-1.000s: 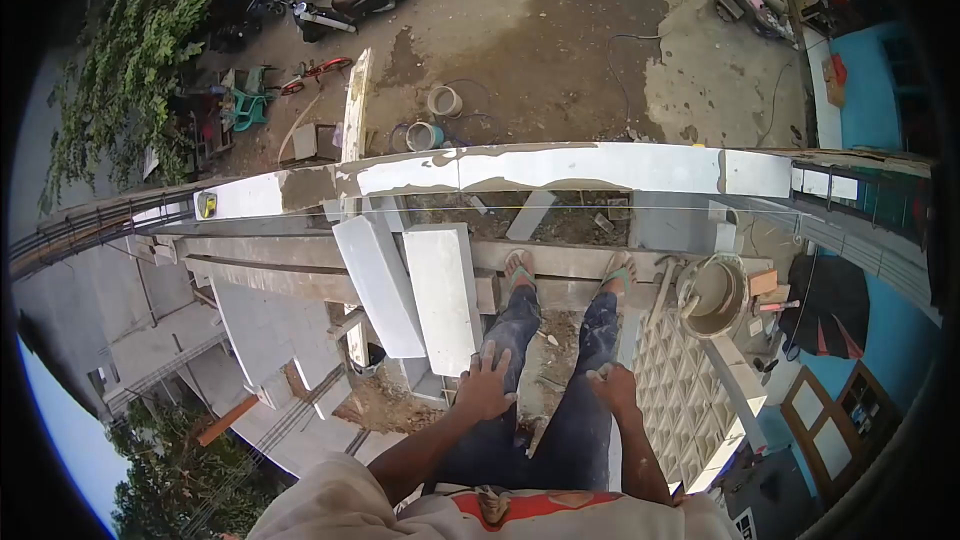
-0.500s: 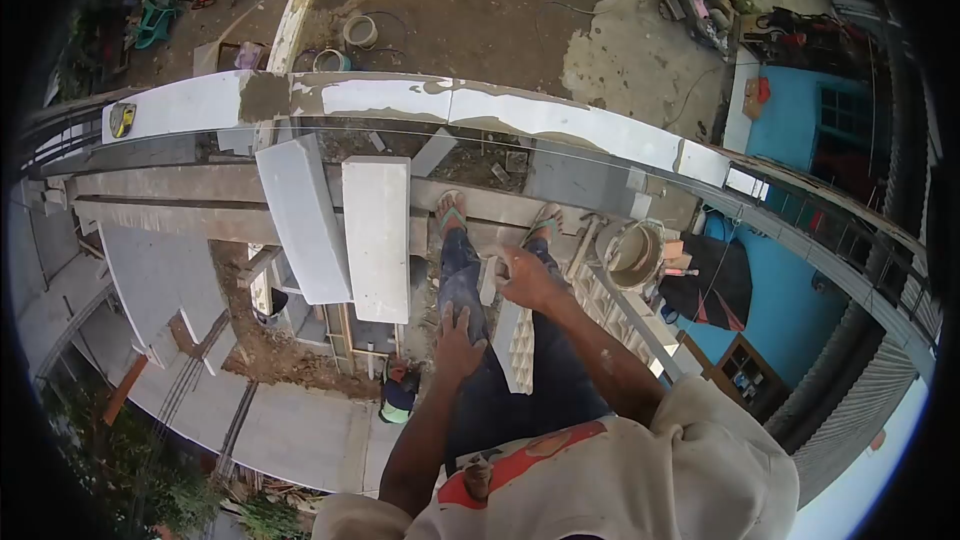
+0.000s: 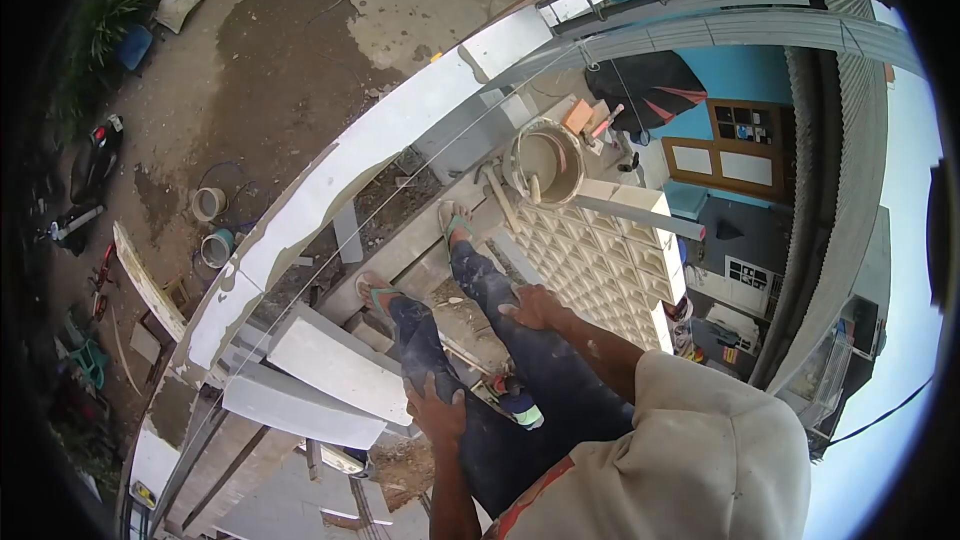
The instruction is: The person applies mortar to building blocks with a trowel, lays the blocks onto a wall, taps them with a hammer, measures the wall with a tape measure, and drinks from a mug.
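My left hand (image 3: pixel 436 414) rests on my left thigh with its fingers spread and nothing in it. Close beside it lie two long white blocks (image 3: pixel 345 364) (image 3: pixel 300 407), side by side across the planks. My right hand (image 3: pixel 533 308) touches my right thigh near the knee, its thumb apart from the fingers; no object shows in it. Both sandaled feet stand on wooden planks (image 3: pixel 400 255). Ahead runs a wall of white blocks (image 3: pixel 340 175) with grey mortar on it and a string stretched alongside. A round bucket of grey mix (image 3: pixel 547 162) stands beyond my right foot.
A patterned breeze-block panel (image 3: pixel 590 255) lies right of my legs. Past the bucket are an orange brick (image 3: pixel 577 116) and tools. A person (image 3: pixel 518 403) is far below between my legs. Two buckets (image 3: pixel 209 204) (image 3: pixel 217 248) and a motorbike (image 3: pixel 97 165) are on the ground beyond the wall.
The view has swung to the right, so the wall now runs diagonally. My right hand, raised and curled before, has come down onto my thigh and opened. My left hand stays on its thigh.
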`<move>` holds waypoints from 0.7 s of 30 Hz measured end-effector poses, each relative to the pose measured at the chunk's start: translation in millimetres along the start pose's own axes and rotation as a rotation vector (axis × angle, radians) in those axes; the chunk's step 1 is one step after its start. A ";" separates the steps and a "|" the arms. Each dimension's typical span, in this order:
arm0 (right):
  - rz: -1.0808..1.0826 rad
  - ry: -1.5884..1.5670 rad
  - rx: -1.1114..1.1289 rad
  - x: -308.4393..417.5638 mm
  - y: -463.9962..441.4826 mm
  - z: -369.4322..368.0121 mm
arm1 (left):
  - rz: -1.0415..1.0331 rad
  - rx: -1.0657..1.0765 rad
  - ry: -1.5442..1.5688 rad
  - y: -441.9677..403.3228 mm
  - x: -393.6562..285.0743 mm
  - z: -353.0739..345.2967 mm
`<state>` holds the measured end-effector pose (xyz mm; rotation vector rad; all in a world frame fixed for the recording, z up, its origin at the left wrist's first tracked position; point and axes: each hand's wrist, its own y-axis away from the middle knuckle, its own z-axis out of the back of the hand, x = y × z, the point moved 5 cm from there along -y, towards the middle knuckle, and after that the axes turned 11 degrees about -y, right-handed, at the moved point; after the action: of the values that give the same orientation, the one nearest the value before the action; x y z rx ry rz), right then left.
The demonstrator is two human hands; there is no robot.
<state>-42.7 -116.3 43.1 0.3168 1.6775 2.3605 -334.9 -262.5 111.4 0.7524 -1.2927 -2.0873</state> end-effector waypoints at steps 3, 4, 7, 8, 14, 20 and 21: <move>-0.105 -0.400 -0.118 -82.6 -102.3 -43.2 | -0.037 -0.041 -0.192 -28.1 -13.1 -1.1; -0.090 -0.425 -0.169 -84.3 -112.7 -35.5 | -0.034 -0.055 -0.275 -36.7 -16.3 -1.1; -0.121 -0.550 -0.269 -117.5 -182.7 -37.1 | -0.081 -0.077 -0.423 -62.3 -30.1 -0.4; -0.175 -0.575 -0.288 -129.7 -209.4 -46.3 | -0.100 -0.094 -0.487 -73.0 -33.8 1.8; -0.169 -0.740 -0.528 -152.5 -317.7 -21.0 | -0.260 -0.045 -0.710 -96.0 -75.8 1.0; -0.182 -0.521 -0.680 -180.2 -417.6 -9.3 | -0.239 -0.049 -0.807 -106.4 -98.0 -17.6; -0.155 -0.533 -0.668 -183.7 -421.6 0.1 | -0.213 -0.068 -0.813 -107.3 -102.7 -18.4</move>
<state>157.2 -37.9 -363.6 0.5870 0.6150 2.2806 -270.1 -160.2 23.6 -0.0332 -1.5664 -2.7317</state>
